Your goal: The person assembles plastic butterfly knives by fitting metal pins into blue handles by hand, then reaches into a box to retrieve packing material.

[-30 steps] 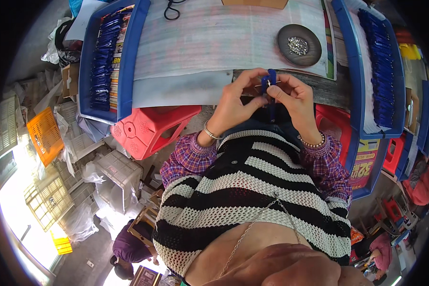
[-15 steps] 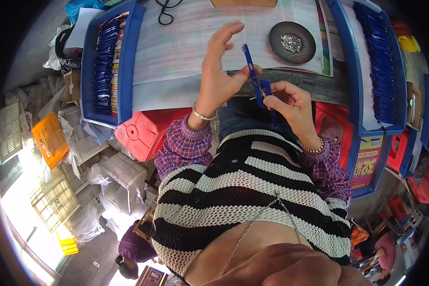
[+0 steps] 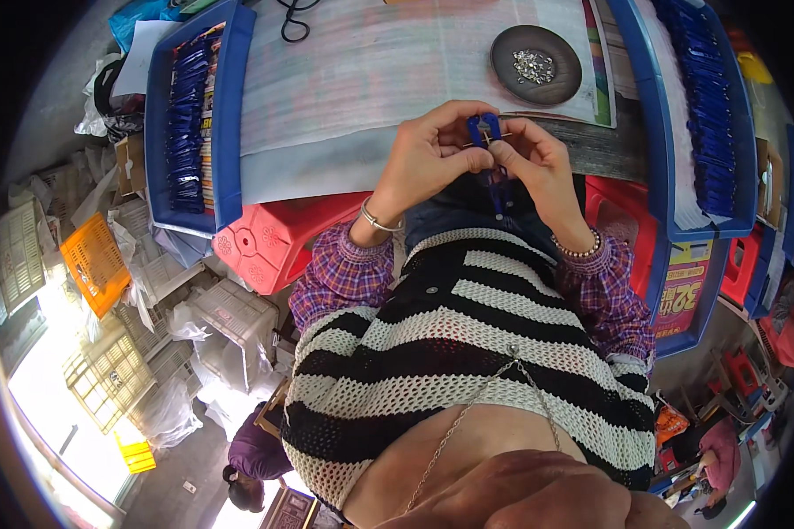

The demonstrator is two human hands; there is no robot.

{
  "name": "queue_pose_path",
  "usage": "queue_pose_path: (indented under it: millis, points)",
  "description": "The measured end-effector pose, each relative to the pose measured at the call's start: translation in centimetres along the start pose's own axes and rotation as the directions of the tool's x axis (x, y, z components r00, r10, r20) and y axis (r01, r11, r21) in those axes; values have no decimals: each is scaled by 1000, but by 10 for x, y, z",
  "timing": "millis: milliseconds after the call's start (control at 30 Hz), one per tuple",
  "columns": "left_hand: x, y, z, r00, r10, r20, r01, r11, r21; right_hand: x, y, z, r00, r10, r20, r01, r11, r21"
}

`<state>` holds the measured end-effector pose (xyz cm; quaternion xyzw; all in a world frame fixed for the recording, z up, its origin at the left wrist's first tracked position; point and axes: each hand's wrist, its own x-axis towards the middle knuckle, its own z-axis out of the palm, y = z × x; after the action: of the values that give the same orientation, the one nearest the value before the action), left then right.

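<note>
Over the table's near edge, both hands meet on a blue plastic compass-like tool [image 3: 483, 128]. Its blue top shows between my fingertips, and its lower end hangs down toward my lap. A thin metal pin [image 3: 505, 135] crosses it near the top. My left hand [image 3: 425, 163] pinches it from the left with thumb and fingers. From the right, my right hand [image 3: 543, 163] grips it with the thumb pressed on its front. The fingers cover much of its middle. Beyond my right hand, a dark round dish [image 3: 520, 42] holds small silvery metal parts [image 3: 533, 67].
Blue trays with many blue pieces stand on the left [image 3: 233, 115] and right [image 3: 659, 115]. Black-handled scissors [image 3: 295, 26] lie at the far edge. A red stool [image 3: 265, 251] sits below the table on the left. Crates [image 3: 229, 317] and other people are behind.
My left hand, spread open at the tool's upper end before, has come down and closed on it. The tool has turned from long and slanting to compact and upright between both hands.
</note>
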<state>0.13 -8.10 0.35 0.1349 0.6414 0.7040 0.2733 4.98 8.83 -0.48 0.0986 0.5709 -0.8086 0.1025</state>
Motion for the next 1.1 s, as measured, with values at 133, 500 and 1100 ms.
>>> queue_pose_path:
  millis: [133,500,1100]
  points:
    - [1,-2,-4,991,10,-135,-8,1000,13,4,18,-9,988,44,145,-43,999,-7]
    - [-46,-8,-62,918,85,-386,-58,995,82,28,15,21,842,368,394,-168,874,-456]
    - [-110,-55,-142,691,665,-282,-59,441,895,58,51,92,732,-334,594,678,268,-685]
